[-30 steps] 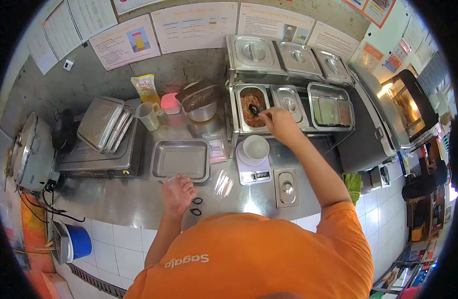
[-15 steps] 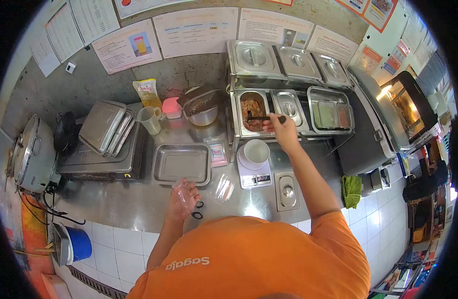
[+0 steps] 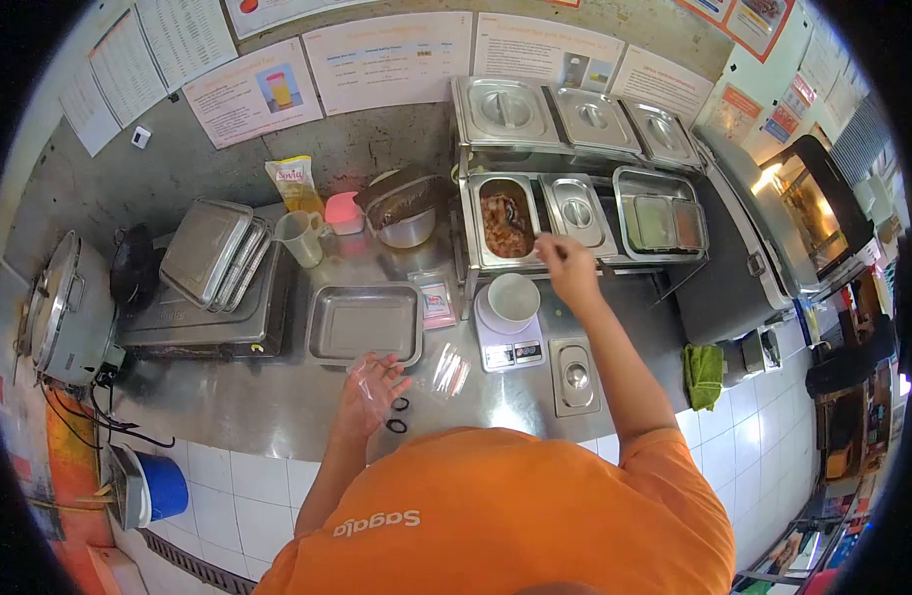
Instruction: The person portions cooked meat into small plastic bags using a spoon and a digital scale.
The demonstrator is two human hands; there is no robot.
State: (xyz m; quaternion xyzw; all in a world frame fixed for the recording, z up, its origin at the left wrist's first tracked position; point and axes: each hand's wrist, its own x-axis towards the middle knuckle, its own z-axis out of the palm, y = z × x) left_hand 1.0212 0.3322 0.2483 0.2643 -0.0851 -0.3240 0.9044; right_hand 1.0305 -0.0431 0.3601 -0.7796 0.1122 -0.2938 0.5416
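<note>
My right hand (image 3: 569, 268) is closed on a black spoon (image 3: 513, 212), most of it blurred or hidden; its dark head seems to lie in the steel pan (image 3: 531, 244) of reddish chopped food (image 3: 503, 230). Just below that pan, a white bowl (image 3: 513, 299) rests on a kitchen scale (image 3: 512, 354). My left hand (image 3: 369, 395) holds a clear plastic bag (image 3: 375, 382) at the front of an empty-looking steel tray (image 3: 364, 325). More clear plastic bags (image 3: 450, 373) lie on the counter to its right. Two black rings (image 3: 397, 425), like scissor handles, are beside my left wrist.
Right of the scale lies a small steel lid (image 3: 575, 377). Lidded pans (image 3: 578, 213) stand beside and above the open pan. At the back are a jug (image 3: 299, 240), a pink container (image 3: 344, 213) and a large bowl (image 3: 406, 230). A green cloth (image 3: 704, 376) hangs at the right edge.
My right hand has moved slightly toward me, and the spoon has swung from lying level across the pan. My left hand stays near the tray with its fingers a little more spread.
</note>
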